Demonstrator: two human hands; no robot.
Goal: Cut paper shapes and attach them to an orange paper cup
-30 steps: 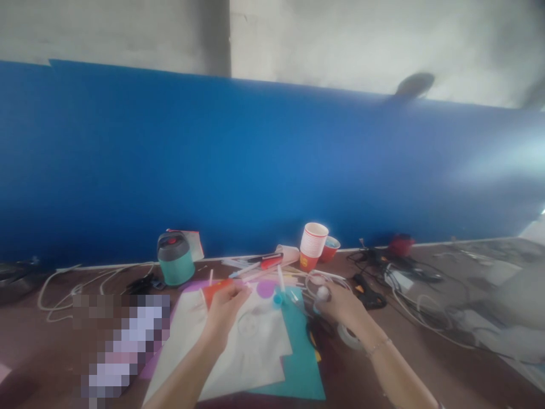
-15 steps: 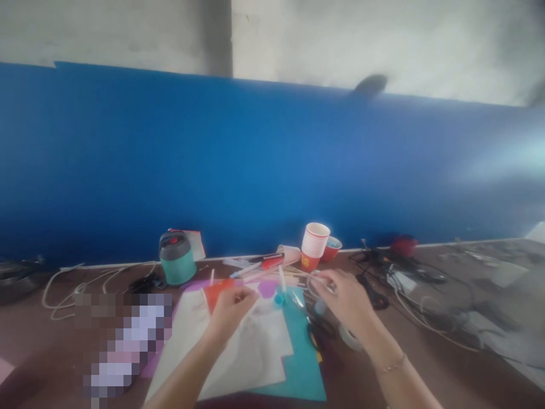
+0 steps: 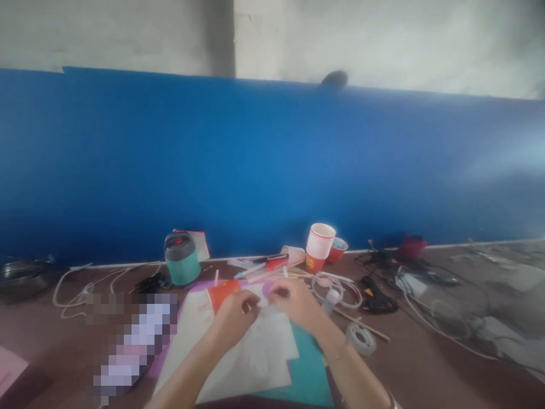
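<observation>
My left hand [image 3: 238,315] is over the white paper sheet [image 3: 238,369], its thumb and fingers pinched together. What they hold, if anything, is too small and blurred to name. Right behind that hand is an orange-red paper cup [image 3: 221,292], partly covered by it. My right hand [image 3: 293,304] faces the left across a short gap, its fingertips also closed. Its grip content cannot be made out. A purple paper piece [image 3: 267,288] shows beside the right fingertips. Under the white sheet lies a teal sheet [image 3: 309,372], partly hidden by my right forearm.
Stacked paper cups [image 3: 320,247] and a red cup [image 3: 338,250] stand behind. A teal-and-grey container [image 3: 182,261] is at the left. To the right lie a tape roll [image 3: 361,339], a small bottle [image 3: 331,300], a black glue gun [image 3: 378,298] and loose cables. A blue partition [image 3: 255,170] closes the back.
My right hand has moved left from above the coiled tubing and bottle to beside my left hand. My left hand stays near the orange-red cup. The camera view has shifted slightly.
</observation>
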